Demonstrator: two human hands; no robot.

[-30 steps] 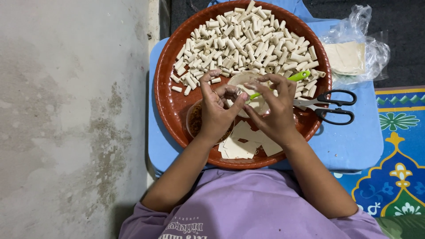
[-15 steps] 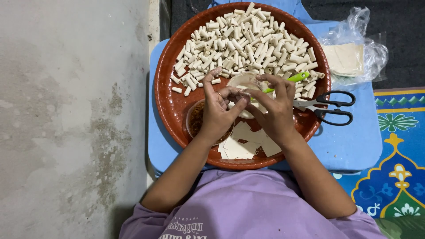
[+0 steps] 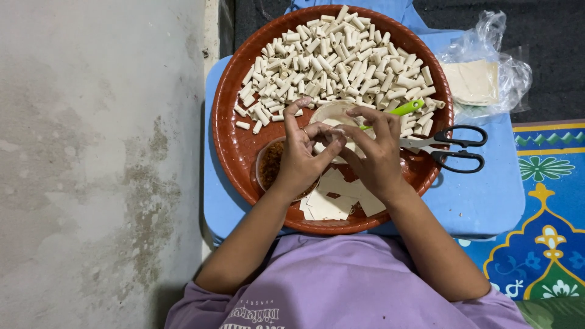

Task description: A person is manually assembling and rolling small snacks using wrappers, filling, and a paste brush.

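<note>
My left hand (image 3: 303, 155) and my right hand (image 3: 372, 152) meet over a round brown tray (image 3: 234, 146), fingertips pinching one small pale pastry roll (image 3: 329, 139) between them. Beneath the hands lies a stack of flat pale pastry squares (image 3: 329, 198). A small bowl of brown filling (image 3: 271, 164) sits under my left hand. A small bowl (image 3: 332, 113) with a green-handled utensil (image 3: 407, 108) stands just beyond my fingers. The far half of the tray holds a heap of several finished small rolls (image 3: 335, 55).
The tray rests on a low blue table (image 3: 481, 195). Black-handled scissors (image 3: 454, 146) lie on the tray's right rim. A clear plastic bag of pastry sheets (image 3: 481, 76) sits at the right back. Bare concrete floor (image 3: 91, 164) spreads left; a patterned blue mat (image 3: 548, 244) lies right.
My fingers have shifted slightly around the small roll, both hands staying over the same spot on the tray. Nothing else has moved.
</note>
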